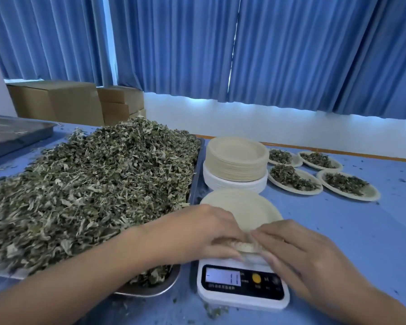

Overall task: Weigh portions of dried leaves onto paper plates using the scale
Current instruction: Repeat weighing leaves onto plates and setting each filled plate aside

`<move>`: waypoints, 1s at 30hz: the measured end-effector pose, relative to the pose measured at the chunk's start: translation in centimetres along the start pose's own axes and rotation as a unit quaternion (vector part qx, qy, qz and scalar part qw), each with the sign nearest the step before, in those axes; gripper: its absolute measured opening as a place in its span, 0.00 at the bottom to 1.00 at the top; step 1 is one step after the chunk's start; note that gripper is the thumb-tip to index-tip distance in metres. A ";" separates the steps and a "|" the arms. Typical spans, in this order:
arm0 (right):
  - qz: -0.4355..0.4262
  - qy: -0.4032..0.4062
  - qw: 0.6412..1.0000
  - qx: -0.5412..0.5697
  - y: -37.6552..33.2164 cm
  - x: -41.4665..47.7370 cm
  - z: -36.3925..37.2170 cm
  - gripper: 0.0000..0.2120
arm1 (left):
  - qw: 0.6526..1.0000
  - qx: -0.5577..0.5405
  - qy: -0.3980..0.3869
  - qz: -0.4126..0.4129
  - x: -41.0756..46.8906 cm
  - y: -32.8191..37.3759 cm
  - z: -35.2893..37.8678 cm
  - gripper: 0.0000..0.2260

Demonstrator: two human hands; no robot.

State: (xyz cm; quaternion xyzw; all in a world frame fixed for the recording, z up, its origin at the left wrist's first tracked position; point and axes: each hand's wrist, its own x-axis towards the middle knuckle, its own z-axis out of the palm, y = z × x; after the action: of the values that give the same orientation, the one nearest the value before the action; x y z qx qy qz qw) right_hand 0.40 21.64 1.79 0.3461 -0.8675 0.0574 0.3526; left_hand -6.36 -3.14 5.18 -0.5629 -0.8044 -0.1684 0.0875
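Cool daylight glows through pleated blue curtains (267,55) beyond the grip. Motion blur smears the left hand (211,233) and right hand (298,249) pinching the round beige paper plate (244,207).

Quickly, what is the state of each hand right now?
Left hand: grips the near rim of the round beige paper plate on the white digital scale.
Right hand: pinches the same rim, though blurred.
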 end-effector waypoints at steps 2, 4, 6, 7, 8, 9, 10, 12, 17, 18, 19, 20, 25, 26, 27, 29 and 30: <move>0.097 0.027 0.993 0.068 0.5 0.2 -0.2 0.16 | 0.995 -0.028 0.079 -0.053 0.1 -0.5 -0.9 0.14; 0.208 0.081 0.964 0.143 1.5 0.9 -0.2 0.17 | 0.975 -0.004 0.180 -0.133 0.2 -1.9 -2.1 0.15; 0.323 0.139 0.909 0.224 2.8 1.6 0.4 0.16 | 0.956 0.031 0.179 -0.231 0.1 -4.0 -3.6 0.11; 0.376 0.168 0.872 0.263 3.4 1.7 0.9 0.16 | 0.950 0.052 0.116 -0.284 -0.1 -5.0 -4.1 0.11; 0.422 0.191 0.837 0.292 4.0 1.5 1.5 0.15 | 0.942 0.064 0.023 -0.327 -0.3 -5.9 -4.4 0.13; 0.457 0.200 0.812 0.304 4.4 1.0 2.1 0.15 | 0.930 0.066 -0.073 -0.355 -0.6 -6.4 -4.5 0.18; 0.481 0.193 0.800 0.302 4.8 0.4 2.7 0.15 | 0.915 0.066 -0.147 -0.371 -0.8 -6.6 -4.3 0.22; 0.509 0.161 0.793 0.294 5.1 -0.6 3.7 0.16 | 0.903 0.079 -0.208 -0.366 -1.1 -6.4 -3.6 0.25; 0.521 0.129 0.791 0.293 5.4 -1.3 3.8 0.17 | 0.907 0.131 -0.155 -0.370 -1.0 -6.0 -1.9 0.14; 0.519 0.122 0.795 0.290 5.4 -1.3 3.8 0.17 | 0.906 0.137 -0.138 -0.375 -1.1 -5.9 -1.8 0.10; 0.518 0.117 0.796 0.290 5.3 -1.3 3.8 0.17 | 0.905 0.141 -0.125 -0.381 -1.1 -5.9 -1.7 0.09; 0.515 0.114 0.798 0.291 5.2 -1.4 3.8 0.17 | 0.903 0.145 -0.113 -0.389 -1.1 -5.9 -1.6 0.09; 0.506 0.105 0.805 0.292 5.2 -1.4 3.8 0.17 | 0.890 0.141 -0.050 -0.432 -0.9 -5.7 -1.4 0.16; 0.504 0.103 0.806 0.293 5.2 -1.4 3.8 0.17 | 0.887 0.141 -0.034 -0.439 -0.9 -5.6 -1.5 0.16; 0.503 0.100 0.807 0.294 5.3 -1.4 3.9 0.17 | 0.884 0.141 -0.016 -0.445 -0.8 -5.5 -1.7 0.16; 0.498 0.097 0.810 0.295 5.4 -1.5 3.8 0.18 | 0.879 0.144 0.028 -0.454 -0.7 -5.3 -2.2 0.17; 0.495 0.096 0.811 0.296 5.4 -1.5 3.9 0.18 | 0.878 0.145 0.050 -0.453 -0.7 -5.2 -2.4 0.17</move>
State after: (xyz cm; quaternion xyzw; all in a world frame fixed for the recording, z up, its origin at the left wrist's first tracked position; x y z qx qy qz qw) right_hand -4.48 25.21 -1.31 -0.0495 -0.8241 0.5112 0.2388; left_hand -11.11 -6.27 6.21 -0.1085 -0.9816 -0.0990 0.1218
